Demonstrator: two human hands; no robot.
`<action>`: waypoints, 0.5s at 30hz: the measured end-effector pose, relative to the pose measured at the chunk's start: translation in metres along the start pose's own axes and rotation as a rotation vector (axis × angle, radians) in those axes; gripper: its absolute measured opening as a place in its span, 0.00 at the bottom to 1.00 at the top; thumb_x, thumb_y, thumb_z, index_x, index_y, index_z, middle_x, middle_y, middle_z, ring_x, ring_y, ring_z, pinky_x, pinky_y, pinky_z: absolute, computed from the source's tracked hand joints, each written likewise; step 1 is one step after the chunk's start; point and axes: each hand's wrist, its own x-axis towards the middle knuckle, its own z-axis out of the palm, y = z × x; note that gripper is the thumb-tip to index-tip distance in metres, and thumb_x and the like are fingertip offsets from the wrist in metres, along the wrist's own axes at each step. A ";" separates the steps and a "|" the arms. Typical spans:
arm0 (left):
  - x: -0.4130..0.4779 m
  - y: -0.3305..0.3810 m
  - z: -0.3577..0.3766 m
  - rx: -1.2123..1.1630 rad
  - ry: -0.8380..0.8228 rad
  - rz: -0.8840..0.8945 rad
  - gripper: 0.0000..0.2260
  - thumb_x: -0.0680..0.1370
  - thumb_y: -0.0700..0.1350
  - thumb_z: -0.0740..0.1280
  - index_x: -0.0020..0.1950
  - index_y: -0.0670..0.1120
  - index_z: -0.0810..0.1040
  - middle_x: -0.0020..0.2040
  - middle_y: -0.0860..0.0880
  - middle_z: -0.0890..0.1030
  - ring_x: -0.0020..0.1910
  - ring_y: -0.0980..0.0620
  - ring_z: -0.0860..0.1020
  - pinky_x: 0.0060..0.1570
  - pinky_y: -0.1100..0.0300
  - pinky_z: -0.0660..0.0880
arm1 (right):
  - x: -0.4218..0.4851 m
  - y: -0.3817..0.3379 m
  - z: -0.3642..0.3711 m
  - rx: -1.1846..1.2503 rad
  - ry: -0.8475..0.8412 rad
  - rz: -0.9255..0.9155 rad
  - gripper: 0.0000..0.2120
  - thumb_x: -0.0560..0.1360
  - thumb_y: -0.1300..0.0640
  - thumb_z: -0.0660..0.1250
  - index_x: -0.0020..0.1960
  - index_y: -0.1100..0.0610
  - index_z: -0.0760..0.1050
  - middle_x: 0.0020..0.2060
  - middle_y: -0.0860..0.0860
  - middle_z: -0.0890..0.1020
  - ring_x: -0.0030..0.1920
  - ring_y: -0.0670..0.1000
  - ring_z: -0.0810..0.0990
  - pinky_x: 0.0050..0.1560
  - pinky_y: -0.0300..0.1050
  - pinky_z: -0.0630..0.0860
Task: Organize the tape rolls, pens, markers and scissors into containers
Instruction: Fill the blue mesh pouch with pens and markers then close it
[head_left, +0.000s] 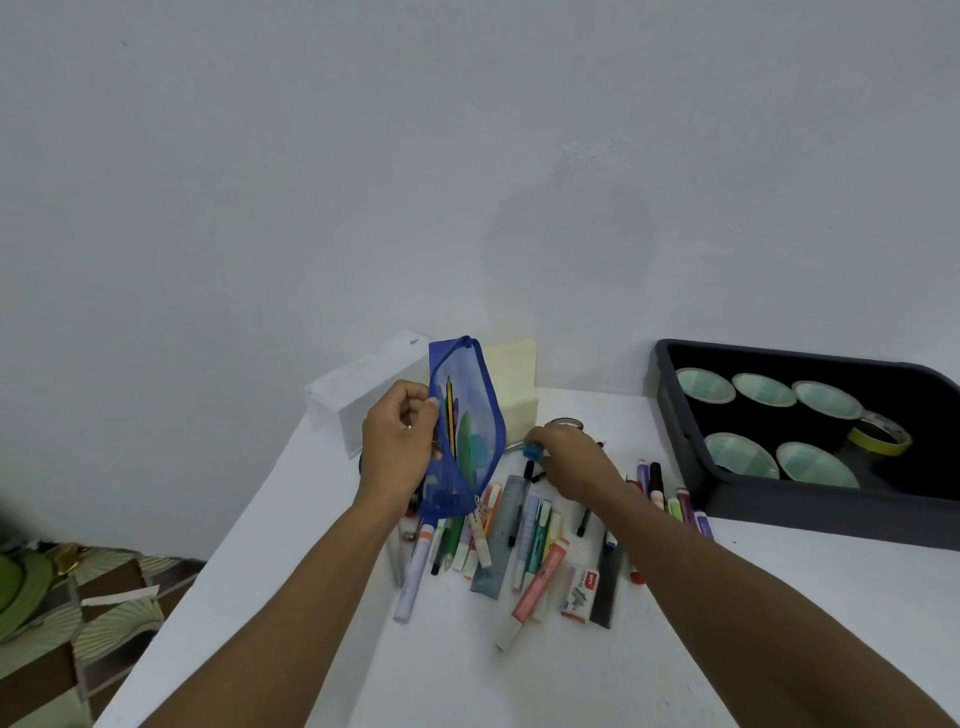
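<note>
Firmly, a person's left hand (400, 439) grips a blue mesh zip pouch (470, 415) by its left edge, fingers curled round the seam and thumb pressed to the mesh. It holds the pouch upright and clear of the white table (519, 675). A yellow-and-black pencil (450, 415) and some blurred green and blue items show through the mesh.

Just to the right, the right hand (571, 460) reaches low over the table with its fingertips pinching a small blue item (532, 451); what the item is cannot be told. A small tape roll (567, 424) sits just behind that hand.

Beneath both hands lies a loose heap of pens and markers (540, 519). Among them are a grey ruler (498, 545), a pink highlighter (537, 582) and a small box of staples (581, 596). A few more markers (675, 501) lie beside a dark plastic tray (831, 514) on the right of the table.

Inside the tray stand five large tape rolls (705, 385) in two rows, with a yellow tape roll (880, 436) tilted against the back right one.

Behind the pouch, a white box (358, 405) and a cream box (514, 384) stand against the pale wall (467, 156). Patterned fabric (78, 597) shows at the lower left, off the table's edge.
</note>
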 end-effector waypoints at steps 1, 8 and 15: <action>0.000 0.001 -0.003 -0.002 0.004 0.001 0.05 0.81 0.40 0.63 0.45 0.43 0.76 0.40 0.44 0.81 0.31 0.53 0.78 0.29 0.58 0.76 | -0.001 -0.001 0.001 -0.001 0.021 0.020 0.18 0.73 0.68 0.64 0.60 0.56 0.77 0.52 0.55 0.80 0.51 0.55 0.79 0.51 0.48 0.77; 0.003 0.003 -0.007 -0.019 -0.007 0.010 0.06 0.80 0.39 0.63 0.44 0.43 0.76 0.40 0.41 0.81 0.32 0.50 0.77 0.28 0.58 0.76 | -0.006 0.006 0.000 0.083 0.104 0.046 0.05 0.75 0.58 0.64 0.46 0.54 0.79 0.44 0.51 0.79 0.45 0.52 0.77 0.45 0.50 0.78; 0.001 0.001 -0.007 0.011 -0.030 0.006 0.05 0.80 0.41 0.63 0.45 0.44 0.76 0.40 0.42 0.81 0.33 0.45 0.79 0.31 0.54 0.78 | -0.003 -0.014 0.004 0.065 0.156 0.271 0.04 0.77 0.55 0.64 0.45 0.54 0.71 0.41 0.52 0.78 0.42 0.54 0.78 0.47 0.51 0.77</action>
